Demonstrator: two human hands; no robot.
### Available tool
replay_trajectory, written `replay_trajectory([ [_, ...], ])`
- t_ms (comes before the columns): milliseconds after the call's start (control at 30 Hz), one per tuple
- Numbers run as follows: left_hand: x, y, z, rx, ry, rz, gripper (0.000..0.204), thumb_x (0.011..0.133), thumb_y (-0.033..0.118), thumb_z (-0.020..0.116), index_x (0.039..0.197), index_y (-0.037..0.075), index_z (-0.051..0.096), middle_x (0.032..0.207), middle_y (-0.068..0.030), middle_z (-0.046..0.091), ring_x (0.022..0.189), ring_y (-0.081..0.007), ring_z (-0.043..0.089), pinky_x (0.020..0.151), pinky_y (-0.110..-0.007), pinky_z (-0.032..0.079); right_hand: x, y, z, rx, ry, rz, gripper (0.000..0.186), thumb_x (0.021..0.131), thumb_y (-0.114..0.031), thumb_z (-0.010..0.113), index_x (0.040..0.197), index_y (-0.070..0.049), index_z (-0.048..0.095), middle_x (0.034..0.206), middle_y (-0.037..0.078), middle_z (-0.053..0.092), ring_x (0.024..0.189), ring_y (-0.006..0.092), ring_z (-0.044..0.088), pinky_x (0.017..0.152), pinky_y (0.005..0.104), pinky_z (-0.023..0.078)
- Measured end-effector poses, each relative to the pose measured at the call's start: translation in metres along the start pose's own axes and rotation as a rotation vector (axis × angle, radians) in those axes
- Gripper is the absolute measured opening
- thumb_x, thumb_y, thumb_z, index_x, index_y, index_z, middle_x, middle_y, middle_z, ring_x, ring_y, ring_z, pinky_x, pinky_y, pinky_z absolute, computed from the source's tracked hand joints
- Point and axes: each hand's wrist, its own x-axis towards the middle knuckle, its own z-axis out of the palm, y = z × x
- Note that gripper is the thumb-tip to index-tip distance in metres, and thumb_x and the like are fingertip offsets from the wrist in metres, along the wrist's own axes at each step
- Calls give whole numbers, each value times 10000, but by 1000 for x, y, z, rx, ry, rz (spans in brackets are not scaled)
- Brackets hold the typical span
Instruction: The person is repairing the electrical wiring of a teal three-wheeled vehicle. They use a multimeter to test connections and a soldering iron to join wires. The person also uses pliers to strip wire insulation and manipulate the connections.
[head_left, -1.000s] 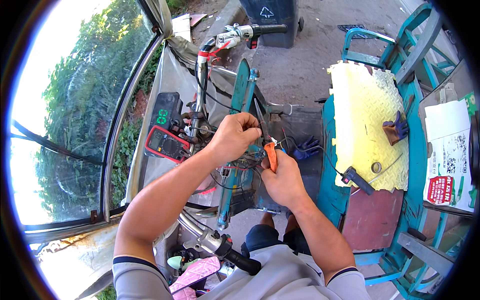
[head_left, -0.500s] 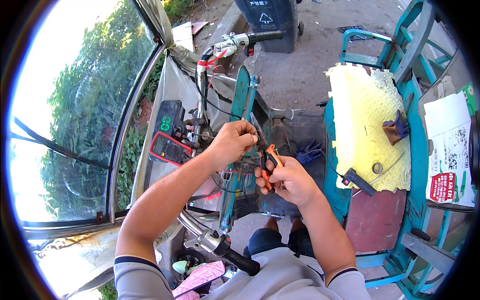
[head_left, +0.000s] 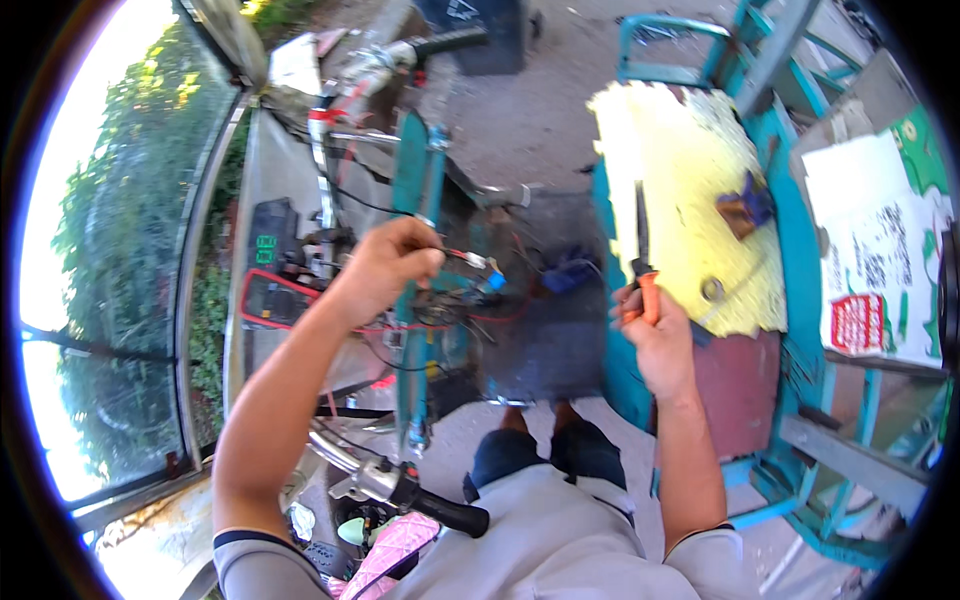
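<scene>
My left hand (head_left: pixel 395 265) is closed in a pinch over the frame by the handlebar. From its fingertips a thin wire (head_left: pixel 458 253) runs toward a small white and blue connector (head_left: pixel 490 275). Off to the right, my right hand (head_left: pixel 660 345) is wrapped round orange-handled pliers (head_left: pixel 648 298), by the near left part of the yellow mat (head_left: pixel 680 150). A long dark shape, blurred, points away from the orange handles. Loose wires (head_left: pixel 440 315) hang about the teal frame bar (head_left: pixel 407 345) below my left hand.
A red-edged multimeter (head_left: pixel 275 300) and a green-digit display (head_left: pixel 268 245) sit left of the handlebar. On the mat lie a glove (head_left: pixel 745 205) and a tape roll (head_left: pixel 712 290). A grip (head_left: pixel 455 515) juts near my waist; a carton (head_left: pixel 880 250) stands right.
My right hand has moved right with the pliers, away from the wires to the mat. My left hand stays at the wires, where the blue connector now shows. The whole view has shifted.
</scene>
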Motion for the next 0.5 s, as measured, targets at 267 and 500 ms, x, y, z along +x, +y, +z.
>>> replay_trajectory([
  [267,-3,9,-5,-71,40,28,179,980,92,654,1122,-5,606,950,-55,645,884,-141,642,810,-303,533,-112,16,-187,-1347,6,-246,323,688,85,646,1000,8,676,1141,177,600,1078,419,579,902,488,485],
  [500,-4,10,-7,-48,3,30,200,916,5,610,1115,-9,598,962,-83,660,871,-155,649,823,-305,540,-136,54,-220,-1585,19,14,357,702,68,721,1044,-35,721,1223,152,605,1196,376,556,988,479,459],
])
